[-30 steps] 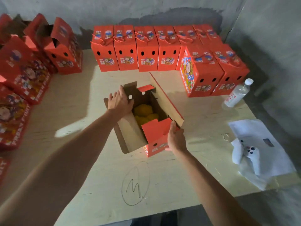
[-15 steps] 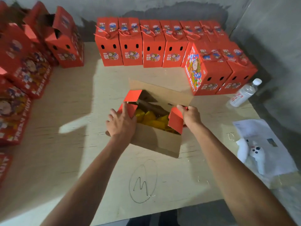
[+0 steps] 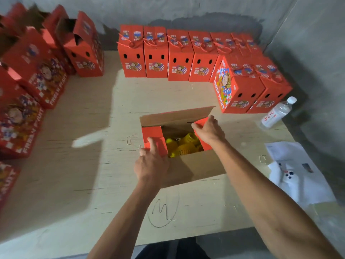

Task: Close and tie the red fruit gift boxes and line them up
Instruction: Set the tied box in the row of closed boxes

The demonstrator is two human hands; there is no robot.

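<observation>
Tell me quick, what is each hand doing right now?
Left hand: fingers straight, pressing the left red cardboard end flap of the open fruit box.
Right hand: pinching the right red cardboard end flap.

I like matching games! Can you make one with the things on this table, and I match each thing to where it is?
Things:
1. water bottle
2. yellow fruit
3. tied red boxes
4. left hand

Places:
A. inside the open box
B. in a row along the back wall
C. on the small red flap at the box's left end
D. lying at the table's right edge

Pairs: 1-D, 2-A, 3-B, 4-C
</observation>
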